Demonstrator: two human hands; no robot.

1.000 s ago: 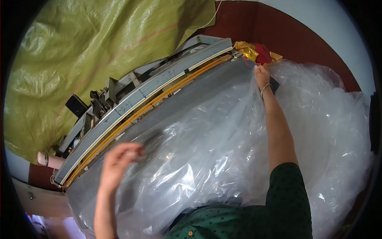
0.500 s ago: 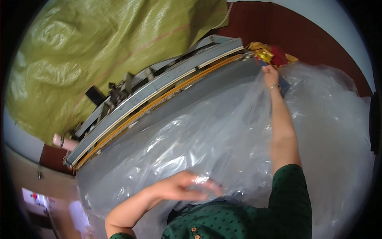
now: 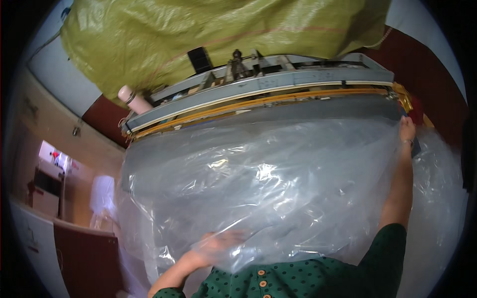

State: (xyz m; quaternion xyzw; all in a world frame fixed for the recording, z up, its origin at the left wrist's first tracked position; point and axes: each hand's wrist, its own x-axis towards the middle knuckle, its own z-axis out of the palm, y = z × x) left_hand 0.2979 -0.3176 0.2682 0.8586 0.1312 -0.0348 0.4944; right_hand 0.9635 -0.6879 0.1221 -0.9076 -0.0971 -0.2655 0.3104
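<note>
A large clear plastic sheet (image 3: 263, 171) spreads over a flat grey surface (image 3: 328, 110), crumpled and shiny toward my body. My right arm reaches to the far right corner, where my right hand (image 3: 407, 130) is closed on the sheet's edge. Close to my body, my left hand (image 3: 218, 242) is blurred and seems partly covered by the film. Its fingers look stretched out to the right, with no firm grip visible.
Along the far side runs a grey metal frame (image 3: 268, 85) with an orange strip (image 3: 258, 103). A pink bottle (image 3: 135, 100) stands at its left end. Yellow-green woven sheeting (image 3: 223, 30) hangs behind. Gold and red material (image 3: 405, 99) lies at the right corner. A doorway opens at left.
The view has turned, so the metal frame now lies more level. My right hand stays at the far right corner. My left hand's fingers have straightened, and the sheet near me now covers part of them.
</note>
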